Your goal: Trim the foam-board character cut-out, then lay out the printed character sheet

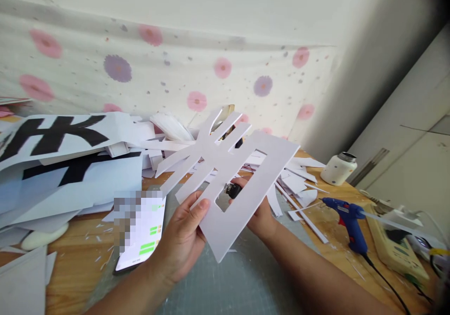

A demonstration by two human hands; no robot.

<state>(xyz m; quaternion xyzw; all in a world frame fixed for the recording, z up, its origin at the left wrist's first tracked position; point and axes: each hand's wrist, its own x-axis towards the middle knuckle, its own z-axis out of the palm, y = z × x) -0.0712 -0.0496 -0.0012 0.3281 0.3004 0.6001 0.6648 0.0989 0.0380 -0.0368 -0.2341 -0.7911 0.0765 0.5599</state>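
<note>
R hand (263, 219) part-hidden behind wht cutout (227, 158); blk item (233, 191) unclear.

Smooth, matt white foam-board cut-out (216, 158); blue plastic glue gun (348, 217); grained brown wooden tabletop (70, 282); rounded white jar (338, 170) with shiny metal rim (348, 156)

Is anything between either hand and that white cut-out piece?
Nothing visible blocks the left hand: it grips the white cut-out piece directly. Partly hidden behind it, the right hand has a small black object at its fingers; whether that touches the piece is unclear.
</note>
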